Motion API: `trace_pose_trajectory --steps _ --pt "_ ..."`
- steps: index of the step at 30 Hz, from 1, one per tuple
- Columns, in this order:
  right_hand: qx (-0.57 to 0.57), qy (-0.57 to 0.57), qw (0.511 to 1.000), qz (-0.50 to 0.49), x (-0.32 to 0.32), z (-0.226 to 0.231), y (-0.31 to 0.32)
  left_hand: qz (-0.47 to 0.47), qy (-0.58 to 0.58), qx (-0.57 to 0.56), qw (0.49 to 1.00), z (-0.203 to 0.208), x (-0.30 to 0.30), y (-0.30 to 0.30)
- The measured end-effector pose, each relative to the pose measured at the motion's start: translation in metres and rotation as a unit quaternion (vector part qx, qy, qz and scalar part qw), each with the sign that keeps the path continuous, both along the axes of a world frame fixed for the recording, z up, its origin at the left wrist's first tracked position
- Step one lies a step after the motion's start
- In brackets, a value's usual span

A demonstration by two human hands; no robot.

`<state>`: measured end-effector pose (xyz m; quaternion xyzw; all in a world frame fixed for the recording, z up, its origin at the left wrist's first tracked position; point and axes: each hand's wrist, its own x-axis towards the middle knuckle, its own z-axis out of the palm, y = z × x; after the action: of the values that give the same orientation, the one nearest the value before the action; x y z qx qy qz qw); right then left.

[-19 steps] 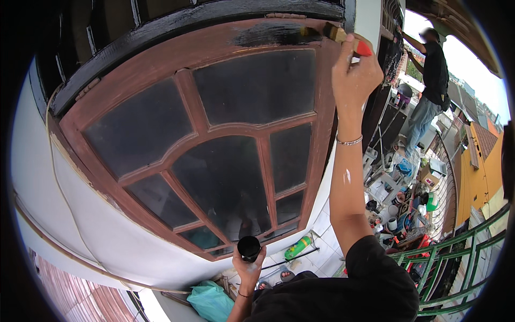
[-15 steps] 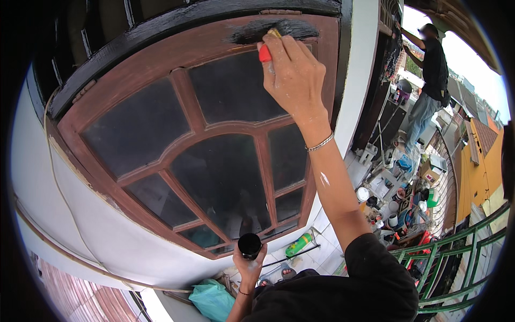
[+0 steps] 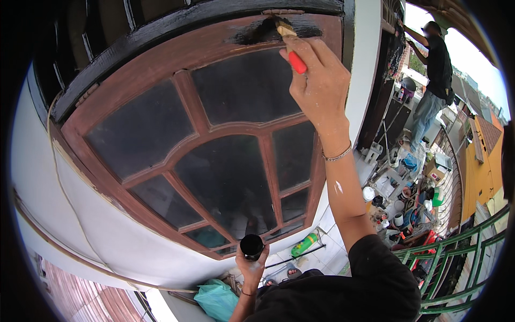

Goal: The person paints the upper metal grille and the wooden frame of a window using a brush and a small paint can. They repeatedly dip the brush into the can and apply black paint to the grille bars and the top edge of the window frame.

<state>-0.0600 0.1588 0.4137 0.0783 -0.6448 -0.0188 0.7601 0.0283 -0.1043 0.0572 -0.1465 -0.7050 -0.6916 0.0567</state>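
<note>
My right hand (image 3: 323, 80) is closed around a paintbrush (image 3: 287, 30) with a red section on its wooden handle. The dark bristles meet the top rail of a brown wooden window frame (image 3: 185, 102), inside a patch of black paint (image 3: 249, 35) near the upper hinge. Low in front of my body, my left hand (image 3: 251, 268) grips a cup (image 3: 251, 246) that looks black inside; how full it is I cannot tell. Dark glass panes (image 3: 230, 88) fill the frame. White specks mark my right hand and forearm.
Black-painted bars (image 3: 129, 13) run above the frame. A teal plastic bag (image 3: 216, 298) and a green bottle (image 3: 304, 244) lie below the window. Cluttered containers and tools (image 3: 399, 206) cover the floor at right, by a green railing (image 3: 456, 247). Another person (image 3: 434, 80) stands farther back.
My right hand has moved right and slightly down, and the brush now points up and left with its bristles at the rail's upper edge. The left hand still holds the cup.
</note>
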Motion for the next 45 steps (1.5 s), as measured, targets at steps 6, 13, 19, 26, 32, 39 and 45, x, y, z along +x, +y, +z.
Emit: trace_pose_trajectory --steps 6,13,19,26,32,39,45 --pt "-0.064 0.013 0.995 -0.079 0.006 0.009 0.041 0.001 -0.034 0.008 0.999 0.011 -0.001 -0.002" --pt "-0.001 -0.03 0.999 0.033 -0.006 -0.007 -0.007 -0.003 -0.007 -0.005 1.0 0.002 -0.001 -0.003" --pt "-0.018 -0.01 0.999 -0.033 -0.002 -0.003 0.029 -0.003 -0.034 0.001 0.999 0.004 -0.001 -0.004" --pt "0.095 -0.062 0.991 0.063 -0.01 -0.001 0.009 0.007 -0.033 -0.003 0.999 0.011 -0.002 -0.002" --pt "0.024 -0.122 0.977 0.171 0.017 0.012 0.083 0.017 -0.035 -0.004 0.999 0.007 -0.001 -0.004" --pt "-0.029 -0.089 0.99 0.103 0.037 0.005 0.101 0.026 -0.011 -0.021 0.999 0.0 0.001 -0.003" --pt "-0.019 0.003 0.997 0.076 -0.008 -0.01 0.004 0.011 -0.018 -0.017 1.0 0.013 -0.001 0.006"
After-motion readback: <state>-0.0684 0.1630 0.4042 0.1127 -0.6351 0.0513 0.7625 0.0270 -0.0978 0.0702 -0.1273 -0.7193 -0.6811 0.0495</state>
